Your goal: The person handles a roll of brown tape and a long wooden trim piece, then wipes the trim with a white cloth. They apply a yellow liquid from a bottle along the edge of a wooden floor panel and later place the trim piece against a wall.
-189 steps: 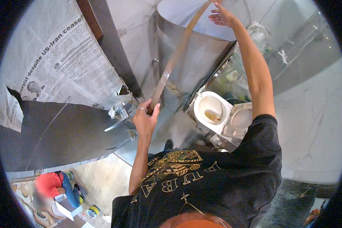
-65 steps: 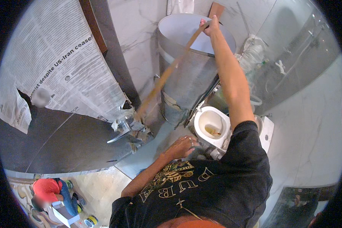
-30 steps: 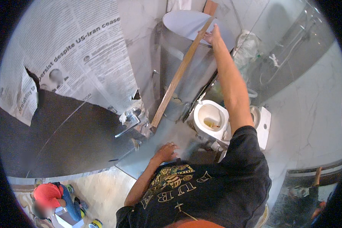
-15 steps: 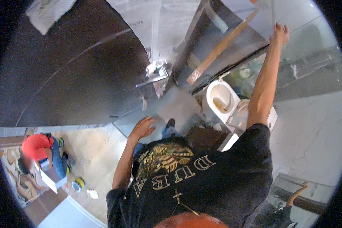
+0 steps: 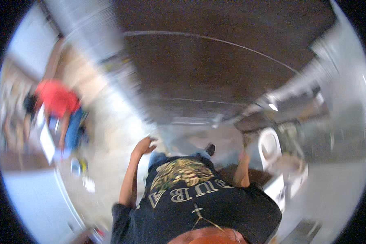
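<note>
My left hand hangs beside my left hip, fingers loosely bent and apart, with nothing in it. Low on my right side is my right hand, smeared by motion, so its fingers and anything in them do not show. It is nearest to the white toilet, which stands to my right. In front of me a large dark brown door fills the upper middle of the view. Neither hand touches it.
At far left a person in a red shirt bends over a white box-like piece. A roll of tape lies on the floor near them. A pale flat surface occupies the lower left. Much of the scene is motion-blurred.
My right arm has come down from its raised reach at the upper right to my side. The view has turned left, so the door now lies straight ahead. My left hand stays low.
</note>
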